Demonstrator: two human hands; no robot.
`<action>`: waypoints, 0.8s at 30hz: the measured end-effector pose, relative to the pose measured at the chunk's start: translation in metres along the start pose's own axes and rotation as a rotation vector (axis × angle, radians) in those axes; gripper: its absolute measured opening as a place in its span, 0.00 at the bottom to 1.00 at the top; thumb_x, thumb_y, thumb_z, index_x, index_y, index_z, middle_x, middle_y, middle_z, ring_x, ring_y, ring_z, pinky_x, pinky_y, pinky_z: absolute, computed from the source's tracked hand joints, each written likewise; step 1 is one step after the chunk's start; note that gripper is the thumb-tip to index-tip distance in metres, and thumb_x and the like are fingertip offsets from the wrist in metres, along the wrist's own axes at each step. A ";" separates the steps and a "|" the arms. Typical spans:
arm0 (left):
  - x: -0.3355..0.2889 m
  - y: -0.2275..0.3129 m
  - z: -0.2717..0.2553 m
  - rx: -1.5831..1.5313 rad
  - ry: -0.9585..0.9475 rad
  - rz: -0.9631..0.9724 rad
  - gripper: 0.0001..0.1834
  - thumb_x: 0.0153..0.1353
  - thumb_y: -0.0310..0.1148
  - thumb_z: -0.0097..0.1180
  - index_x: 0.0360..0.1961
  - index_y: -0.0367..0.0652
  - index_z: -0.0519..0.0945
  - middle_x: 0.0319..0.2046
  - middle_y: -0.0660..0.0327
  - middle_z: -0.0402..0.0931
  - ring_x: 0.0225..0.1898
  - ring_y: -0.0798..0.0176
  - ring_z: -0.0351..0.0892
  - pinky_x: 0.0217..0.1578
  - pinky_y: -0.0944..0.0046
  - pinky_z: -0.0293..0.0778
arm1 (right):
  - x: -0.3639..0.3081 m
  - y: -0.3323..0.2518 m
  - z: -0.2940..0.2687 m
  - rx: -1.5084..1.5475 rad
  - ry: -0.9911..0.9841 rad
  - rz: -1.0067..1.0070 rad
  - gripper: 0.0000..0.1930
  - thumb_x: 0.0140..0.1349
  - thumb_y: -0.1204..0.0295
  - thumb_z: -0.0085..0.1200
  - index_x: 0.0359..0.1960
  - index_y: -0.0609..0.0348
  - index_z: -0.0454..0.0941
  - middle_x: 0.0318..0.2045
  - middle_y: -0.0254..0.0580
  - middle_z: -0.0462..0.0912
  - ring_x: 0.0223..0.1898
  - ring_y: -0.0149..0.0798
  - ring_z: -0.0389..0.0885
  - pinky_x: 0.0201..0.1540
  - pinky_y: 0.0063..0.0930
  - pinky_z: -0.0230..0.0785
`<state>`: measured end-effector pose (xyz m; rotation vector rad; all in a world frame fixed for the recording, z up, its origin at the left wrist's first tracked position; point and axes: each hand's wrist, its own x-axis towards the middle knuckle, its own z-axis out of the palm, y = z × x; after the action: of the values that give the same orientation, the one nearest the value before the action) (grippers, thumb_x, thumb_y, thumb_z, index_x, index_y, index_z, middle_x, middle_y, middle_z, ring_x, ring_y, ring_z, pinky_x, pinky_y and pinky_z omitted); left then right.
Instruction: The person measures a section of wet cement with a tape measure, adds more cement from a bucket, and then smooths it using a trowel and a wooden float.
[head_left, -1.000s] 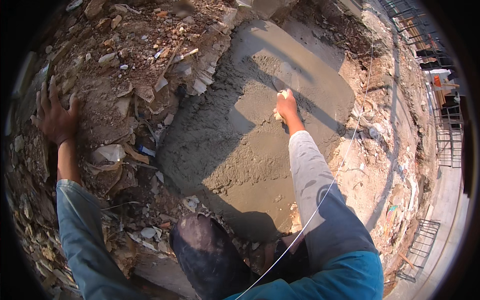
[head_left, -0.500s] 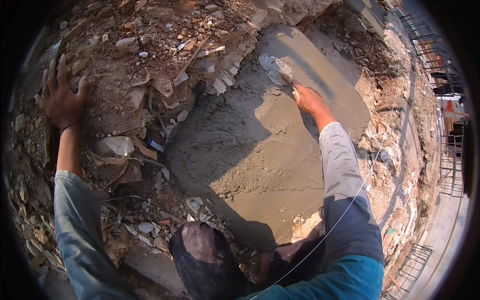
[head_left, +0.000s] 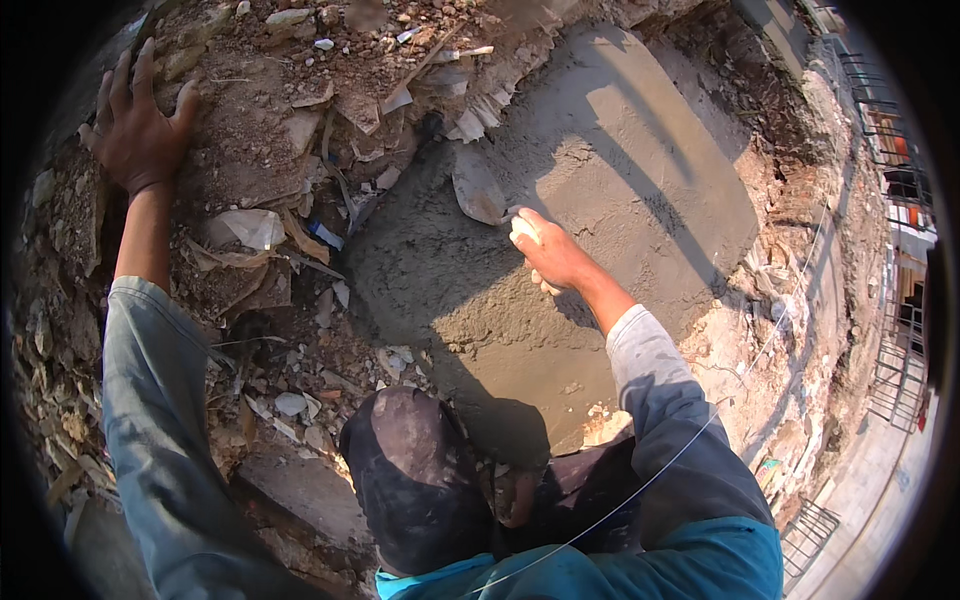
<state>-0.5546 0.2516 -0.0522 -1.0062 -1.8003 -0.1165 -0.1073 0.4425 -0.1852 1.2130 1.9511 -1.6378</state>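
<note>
My right hand (head_left: 548, 252) is closed round the handle of a trowel (head_left: 478, 187). Its grey, mortar-smeared blade lies on wet concrete (head_left: 520, 360), near the left edge of the pour. The far right part of the concrete looks smooth, while the part by the blade and nearer to me is rough and lumpy. My left hand (head_left: 143, 135) rests on the earth bank at the left, fingers spread, with nothing in it. The trowel's handle is mostly hidden in my fist.
Rubble and soil (head_left: 250, 130) with stones and scraps border the concrete on the left. A thin white string (head_left: 690, 430) crosses over my right arm. Steel rebar cages (head_left: 900, 370) stand at the far right. My bent knee (head_left: 410, 460) is at the near edge.
My right hand has drawn the trowel left and toward me, from the smooth far part to the rough left edge. The left hand stays on the bank. The whole view has shifted slightly.
</note>
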 end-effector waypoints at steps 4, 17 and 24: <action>0.004 0.011 0.005 -0.034 0.015 -0.006 0.39 0.53 0.64 0.53 0.67 0.75 0.61 0.67 0.73 0.61 0.68 0.63 0.59 0.58 0.30 0.56 | 0.019 0.043 0.062 -0.448 0.093 -0.492 0.27 0.67 0.64 0.46 0.66 0.57 0.59 0.43 0.69 0.79 0.35 0.60 0.82 0.37 0.50 0.74; -0.001 -0.016 0.019 0.009 0.008 0.075 0.38 0.55 0.65 0.51 0.67 0.75 0.60 0.67 0.75 0.61 0.67 0.64 0.61 0.57 0.33 0.59 | -0.037 0.122 -0.080 -0.641 0.477 -0.083 0.28 0.66 0.65 0.47 0.68 0.48 0.56 0.41 0.66 0.80 0.43 0.69 0.77 0.46 0.55 0.69; -0.002 -0.007 0.012 0.022 -0.018 0.069 0.39 0.55 0.63 0.51 0.68 0.73 0.59 0.68 0.74 0.60 0.67 0.63 0.60 0.57 0.34 0.60 | -0.066 0.216 -0.165 -0.361 0.902 0.258 0.31 0.65 0.65 0.47 0.69 0.50 0.53 0.47 0.71 0.77 0.51 0.68 0.75 0.54 0.50 0.68</action>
<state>-0.5677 0.2523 -0.0572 -1.0555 -1.7771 -0.0459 0.1407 0.5642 -0.2297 2.1406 2.2584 -0.5723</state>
